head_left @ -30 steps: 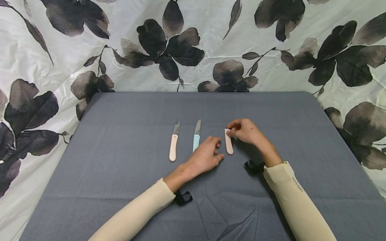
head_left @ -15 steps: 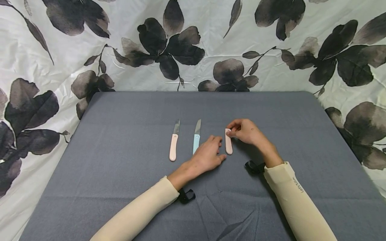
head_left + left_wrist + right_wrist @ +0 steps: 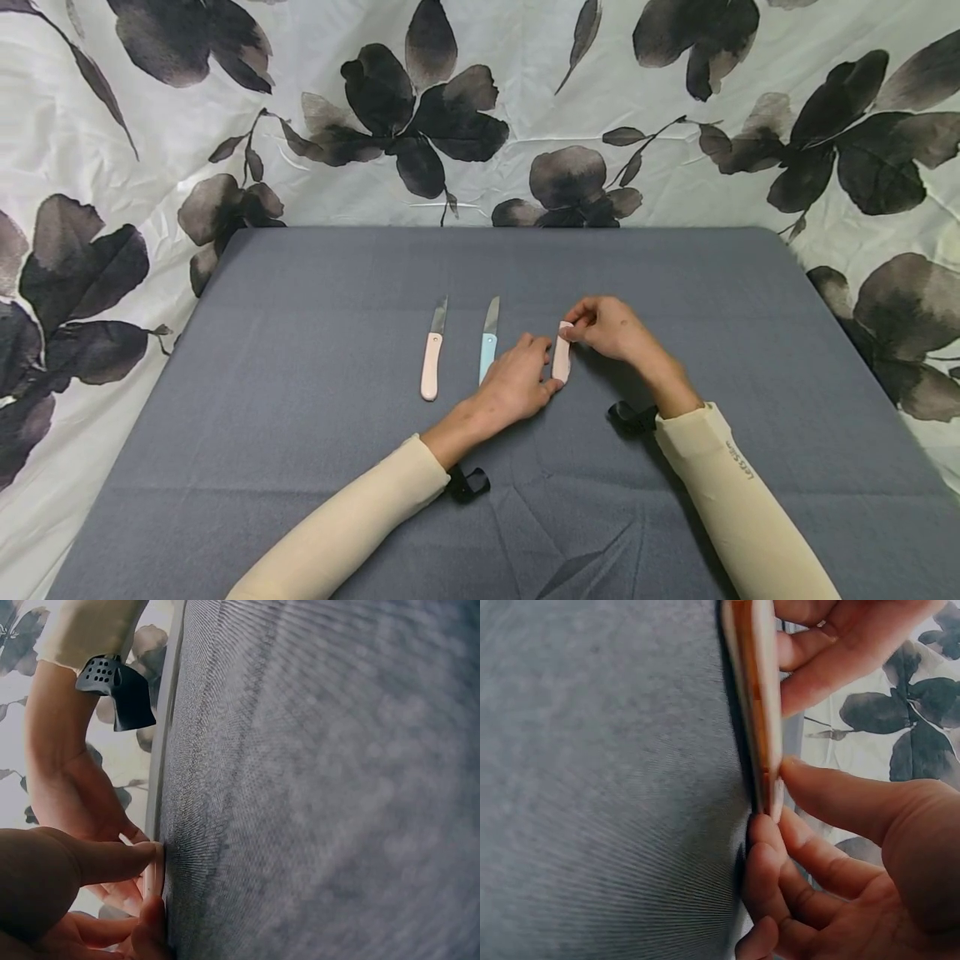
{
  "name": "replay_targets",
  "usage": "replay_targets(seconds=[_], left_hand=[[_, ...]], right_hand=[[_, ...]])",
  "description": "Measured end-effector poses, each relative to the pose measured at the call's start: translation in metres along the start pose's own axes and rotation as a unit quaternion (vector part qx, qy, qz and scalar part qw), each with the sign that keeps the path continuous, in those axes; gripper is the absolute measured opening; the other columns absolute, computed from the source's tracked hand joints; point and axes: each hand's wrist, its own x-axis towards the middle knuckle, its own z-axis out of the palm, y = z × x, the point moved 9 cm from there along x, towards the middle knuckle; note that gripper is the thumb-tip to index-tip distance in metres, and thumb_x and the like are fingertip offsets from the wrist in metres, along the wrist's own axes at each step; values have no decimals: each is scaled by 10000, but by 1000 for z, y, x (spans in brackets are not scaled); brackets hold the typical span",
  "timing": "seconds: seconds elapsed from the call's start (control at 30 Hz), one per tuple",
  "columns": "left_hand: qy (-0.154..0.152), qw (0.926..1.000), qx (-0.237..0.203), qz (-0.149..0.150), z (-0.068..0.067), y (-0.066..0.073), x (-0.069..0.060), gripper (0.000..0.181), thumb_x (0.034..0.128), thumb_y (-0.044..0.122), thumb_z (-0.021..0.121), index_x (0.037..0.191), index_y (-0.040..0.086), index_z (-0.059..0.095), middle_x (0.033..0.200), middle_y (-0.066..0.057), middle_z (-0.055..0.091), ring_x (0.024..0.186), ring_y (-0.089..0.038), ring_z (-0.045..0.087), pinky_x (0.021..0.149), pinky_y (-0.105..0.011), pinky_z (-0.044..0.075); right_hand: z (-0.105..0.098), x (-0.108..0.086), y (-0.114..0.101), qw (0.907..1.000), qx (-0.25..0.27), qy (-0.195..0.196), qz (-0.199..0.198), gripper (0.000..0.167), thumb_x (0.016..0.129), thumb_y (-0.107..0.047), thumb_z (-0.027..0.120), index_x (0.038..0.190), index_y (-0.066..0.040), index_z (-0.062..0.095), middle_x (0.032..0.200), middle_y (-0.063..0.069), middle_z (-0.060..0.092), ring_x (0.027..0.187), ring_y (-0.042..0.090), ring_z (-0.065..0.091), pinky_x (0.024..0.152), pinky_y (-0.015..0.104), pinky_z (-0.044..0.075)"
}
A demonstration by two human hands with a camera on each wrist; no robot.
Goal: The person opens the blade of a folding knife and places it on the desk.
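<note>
A pink folding knife (image 3: 561, 360), folded into its handle, stands tipped on its edge between my two hands. My right hand (image 3: 613, 329) pinches its far end between thumb and fingers. At the near end, my left hand (image 3: 516, 382) holds it with the thumb and fingertips. The right wrist view looks into the slot side of the knife (image 3: 759, 697), where a shiny orange-brown strip shows. To the left lie a light-blue knife (image 3: 487, 348) and another pink knife (image 3: 431, 367), both with blades out and pointing away. My left hand covers the blue handle's lower end.
A grey cloth covers the table (image 3: 337, 467), with creases near the front. Behind it hangs a white curtain (image 3: 315, 196) with dark flowers. A black wrist strap (image 3: 468, 485) sits by the left cuff, and a second strap (image 3: 630, 417) by the right.
The folded knife has been turned onto its edge and its near end has swung slightly left. My left hand has moved a little right and now takes hold of it.
</note>
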Motion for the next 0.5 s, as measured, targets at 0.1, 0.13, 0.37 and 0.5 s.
replay_targets(seconds=[0.1,0.13,0.37,0.5], left_hand=[[9,9999,108,0,0,-1,1,539,981,281,740,1440,68,556,1197,-67,607,860,-126,629,691,-244,501],[11,9999,116,4,-1,-1,1,540,979,281,743,1440,69,557,1196,-67,605,855,-126,625,689,-244,499],[23,10000,-2,63,-2,-2,0,547,966,272,760,1437,78,561,1182,-72,588,804,-120,581,648,-237,461],[17,10000,-53,69,-1,-3,0,540,970,262,755,1446,96,562,1159,-59,575,793,-105,559,641,-226,443]], right_hand=[[0,-1,0,10000,-11,43,25,244,978,-243,721,1107,-36,735,923,106,708,759,173,585,683,290,455],[0,-1,0,10000,-10,52,39,244,978,-243,722,1107,-38,734,927,108,708,762,179,586,685,292,456],[0,-1,1,9999,-2,30,100,243,979,-242,721,1115,-41,725,939,109,703,775,195,587,686,302,458],[1,-1,1,9999,-14,30,97,231,978,-240,722,1098,-42,729,927,105,702,768,192,584,685,299,454]])
